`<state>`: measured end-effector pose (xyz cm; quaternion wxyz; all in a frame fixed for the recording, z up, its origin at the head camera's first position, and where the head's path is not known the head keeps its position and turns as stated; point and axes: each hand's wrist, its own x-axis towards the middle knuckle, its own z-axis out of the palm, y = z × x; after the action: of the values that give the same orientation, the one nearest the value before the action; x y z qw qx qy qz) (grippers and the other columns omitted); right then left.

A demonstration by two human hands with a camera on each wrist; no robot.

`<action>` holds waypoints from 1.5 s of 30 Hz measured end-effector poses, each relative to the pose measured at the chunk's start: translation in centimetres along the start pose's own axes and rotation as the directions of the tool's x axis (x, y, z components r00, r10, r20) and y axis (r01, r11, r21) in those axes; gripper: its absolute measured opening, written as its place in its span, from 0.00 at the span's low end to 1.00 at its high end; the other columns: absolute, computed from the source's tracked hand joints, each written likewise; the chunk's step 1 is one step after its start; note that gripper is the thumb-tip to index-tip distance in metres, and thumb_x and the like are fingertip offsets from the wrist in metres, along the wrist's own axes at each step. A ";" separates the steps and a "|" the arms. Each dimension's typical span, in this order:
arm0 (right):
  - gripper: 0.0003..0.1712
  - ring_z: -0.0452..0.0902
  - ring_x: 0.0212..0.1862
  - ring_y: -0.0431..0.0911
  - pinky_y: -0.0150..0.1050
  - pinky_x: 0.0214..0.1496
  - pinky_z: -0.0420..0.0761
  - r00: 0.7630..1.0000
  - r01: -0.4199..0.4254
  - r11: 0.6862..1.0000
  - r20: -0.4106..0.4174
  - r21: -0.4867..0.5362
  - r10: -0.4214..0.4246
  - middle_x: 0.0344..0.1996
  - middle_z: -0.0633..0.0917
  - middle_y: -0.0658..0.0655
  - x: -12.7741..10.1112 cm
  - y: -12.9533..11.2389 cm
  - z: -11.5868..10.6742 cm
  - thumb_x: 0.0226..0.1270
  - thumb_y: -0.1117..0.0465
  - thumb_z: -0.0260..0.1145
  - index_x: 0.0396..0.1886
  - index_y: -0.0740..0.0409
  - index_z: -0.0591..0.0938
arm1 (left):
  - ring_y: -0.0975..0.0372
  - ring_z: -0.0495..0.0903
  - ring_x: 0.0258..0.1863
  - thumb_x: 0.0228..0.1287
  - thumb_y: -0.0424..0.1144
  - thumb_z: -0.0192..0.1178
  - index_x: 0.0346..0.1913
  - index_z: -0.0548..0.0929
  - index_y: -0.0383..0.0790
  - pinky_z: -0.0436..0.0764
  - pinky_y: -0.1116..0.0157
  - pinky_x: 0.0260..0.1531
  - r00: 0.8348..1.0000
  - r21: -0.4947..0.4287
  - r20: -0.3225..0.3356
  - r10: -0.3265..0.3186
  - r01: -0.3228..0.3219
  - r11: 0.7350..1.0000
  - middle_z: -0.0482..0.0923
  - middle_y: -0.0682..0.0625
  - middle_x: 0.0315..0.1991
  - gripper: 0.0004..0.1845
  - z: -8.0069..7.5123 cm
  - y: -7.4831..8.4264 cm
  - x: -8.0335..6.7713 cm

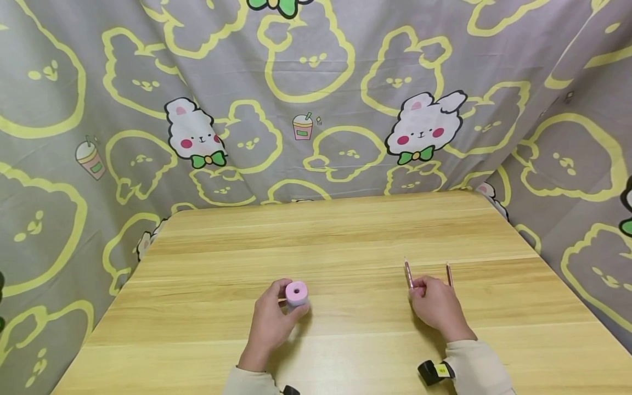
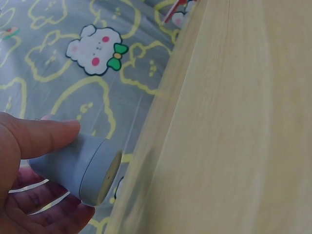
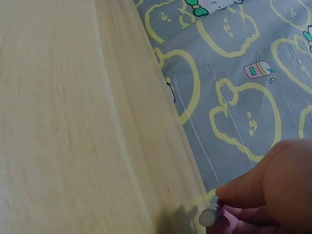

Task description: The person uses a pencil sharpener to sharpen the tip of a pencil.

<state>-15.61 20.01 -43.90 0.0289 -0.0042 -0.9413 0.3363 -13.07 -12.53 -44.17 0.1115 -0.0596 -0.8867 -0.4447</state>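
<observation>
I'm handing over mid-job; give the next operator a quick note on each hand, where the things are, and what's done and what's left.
Left hand: grips the small pink-topped grey cylinder sharpener, upright near the front middle of the light wooden table.
Right hand: pinches the thin brown pencil, tip pointing away. A second brown pencil lies just right of it on the table, untouched.
Done: both things are in grip.
Left: the pencil is not yet at the sharpener; the two hands are apart.

Right hand (image 3: pixel 273 195) pinching what may be a pencil end (image 3: pixel 208 217), wooden table (image 3: pixel 63 122), bunny-print cloth (image 3: pixel 234 83) behind
</observation>
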 end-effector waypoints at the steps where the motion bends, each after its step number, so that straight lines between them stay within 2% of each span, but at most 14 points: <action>1: 0.10 0.71 0.27 0.46 0.39 0.29 0.71 1.000 0.001 1.000 0.006 -0.001 -0.001 0.28 0.82 0.54 0.0 0.1 0.0 0.64 0.66 0.60 0.40 0.69 0.82 | 0.53 0.79 0.45 0.49 0.32 0.75 0.53 0.75 0.32 0.82 0.59 0.45 1.000 -0.004 0.003 -0.006 0.006 1.000 0.79 0.45 0.46 0.27 0.0 0.0 0.0; 7: 0.09 0.69 0.24 0.45 0.38 0.27 0.68 0.999 0.006 1.000 0.037 0.002 -0.006 0.27 0.81 0.53 -0.1 0.2 0.2 0.64 0.65 0.62 0.39 0.68 0.81 | 0.52 0.79 0.46 0.49 0.32 0.75 0.53 0.75 0.32 0.82 0.59 0.46 1.000 -0.026 0.021 -0.019 0.019 0.999 0.79 0.44 0.45 0.28 0.2 0.1 0.0; 12: 0.10 0.69 0.25 0.44 0.38 0.28 0.69 0.998 0.016 1.000 0.059 -0.002 -0.016 0.23 0.78 0.50 -0.2 0.3 0.3 0.63 0.65 0.63 0.40 0.68 0.81 | 0.52 0.80 0.46 0.49 0.31 0.74 0.53 0.75 0.32 0.82 0.59 0.47 0.999 -0.021 0.027 -0.017 0.018 1.000 0.80 0.43 0.46 0.27 0.3 0.1 0.0; 22: 0.10 0.70 0.26 0.44 0.38 0.29 0.70 0.997 0.026 0.999 0.074 -0.020 -0.024 0.24 0.78 0.50 -0.2 0.2 0.3 0.63 0.65 0.64 0.41 0.68 0.81 | 0.49 0.79 0.48 0.49 0.31 0.75 0.53 0.75 0.31 0.81 0.58 0.48 0.998 -0.025 0.065 -0.020 0.021 0.999 0.79 0.40 0.47 0.28 0.3 0.1 0.0; 36: 0.10 0.67 0.22 0.44 0.38 0.26 0.66 0.997 0.034 0.998 0.070 -0.049 -0.030 0.21 0.75 0.50 -0.5 0.1 0.7 0.63 0.66 0.65 0.41 0.68 0.81 | 0.48 0.79 0.49 0.50 0.31 0.74 0.54 0.74 0.30 0.81 0.58 0.48 0.994 0.000 0.100 -0.044 0.044 0.999 0.79 0.39 0.48 0.28 0.2 0.0 -0.1; 45: 0.11 0.68 0.24 0.44 0.38 0.26 0.68 0.997 0.040 0.997 0.063 -0.067 -0.036 0.22 0.76 0.49 -0.5 0.2 0.9 0.62 0.65 0.66 0.42 0.68 0.81 | 0.50 0.80 0.47 0.49 0.32 0.75 0.52 0.74 0.31 0.82 0.58 0.46 0.994 0.013 0.103 -0.034 0.033 0.999 0.80 0.40 0.46 0.27 0.2 0.0 -0.2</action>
<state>-15.18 19.55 -44.70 0.0063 0.0232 -0.9526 0.3032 -12.95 -12.38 -44.37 0.0583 -0.0668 -0.8946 -0.4380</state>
